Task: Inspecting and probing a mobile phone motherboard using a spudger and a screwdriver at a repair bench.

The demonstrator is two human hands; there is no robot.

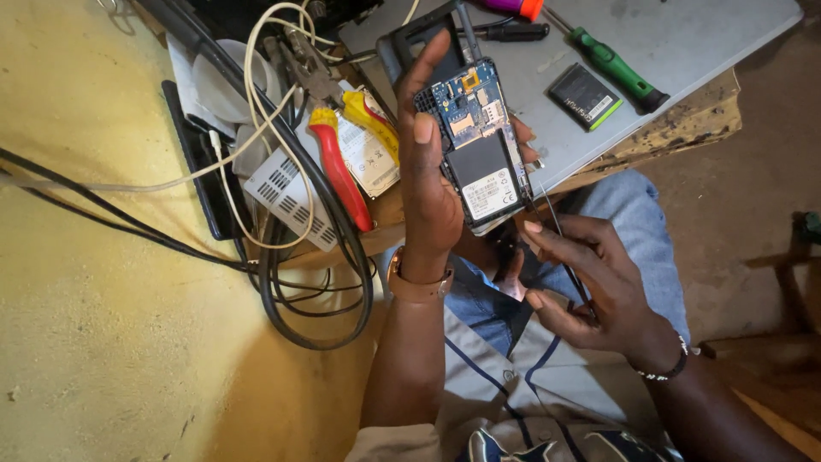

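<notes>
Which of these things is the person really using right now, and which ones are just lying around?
In use:
- opened phone, held in the left hand
- thin tool, held in the right hand

Lying about:
- green screwdriver
- black battery
- red and yellow pliers
- tangled cables
- grey laptop

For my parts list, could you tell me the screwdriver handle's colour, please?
Green, on the screwdriver in the head view.

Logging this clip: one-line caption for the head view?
Left hand holds an opened phone; right hand grips a thin tool beside it.
</notes>
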